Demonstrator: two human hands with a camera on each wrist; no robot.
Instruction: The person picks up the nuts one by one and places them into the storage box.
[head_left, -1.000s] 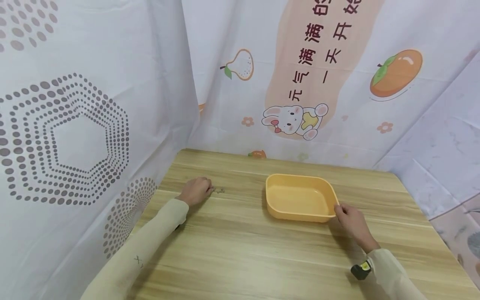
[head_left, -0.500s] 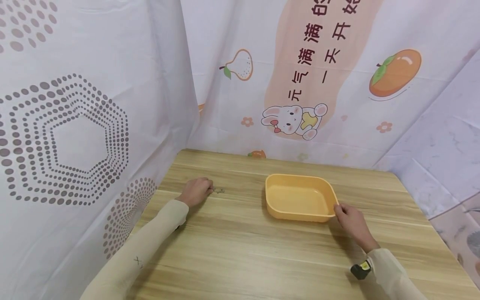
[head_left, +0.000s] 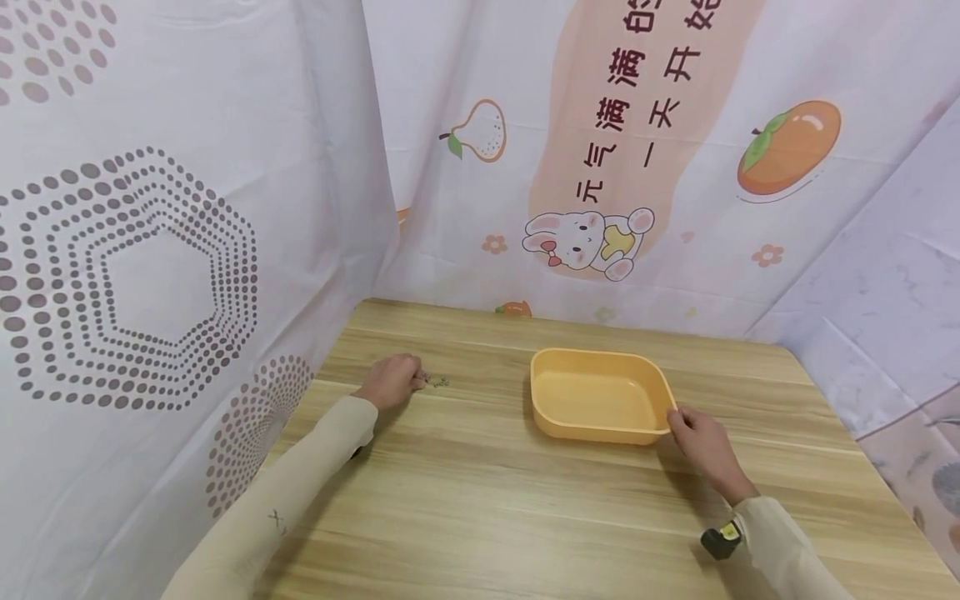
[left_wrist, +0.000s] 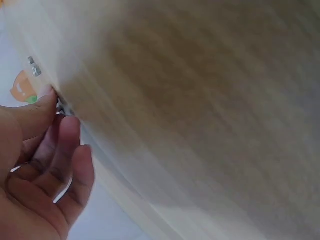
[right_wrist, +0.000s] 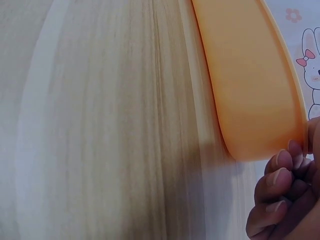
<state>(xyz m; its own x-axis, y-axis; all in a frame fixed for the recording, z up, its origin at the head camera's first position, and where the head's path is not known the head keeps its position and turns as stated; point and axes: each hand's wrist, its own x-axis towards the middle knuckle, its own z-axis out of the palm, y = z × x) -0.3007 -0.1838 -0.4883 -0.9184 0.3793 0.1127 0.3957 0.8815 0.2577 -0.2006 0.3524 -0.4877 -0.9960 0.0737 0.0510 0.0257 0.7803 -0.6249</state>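
On the far left of the table, my left hand [head_left: 393,381] is low over the wood, thumb and fingertips brought together at a small silvery metal piece [left_wrist: 61,107]. Its shape is mostly hidden by the fingers. Just beyond the fingertips lie several more small metal pieces [head_left: 440,383], too small to make out in the head view. A yellow-orange plastic basin [head_left: 604,435], rounded at the corners and with nothing inside, stands right of the middle. My right hand [head_left: 702,442] grips its near right corner, thumb and fingers pinching the rim.
The wood-grain table [head_left: 480,517] runs up to a white printed curtain [head_left: 450,233] at the back. Another white curtain with dotted patterns [head_left: 165,283] hangs along the left side. A black device [head_left: 722,542] is strapped at the right wrist.
The left fingertips and the small metal pieces beside them have shifted very slightly. The basin and the right hand stay in place.
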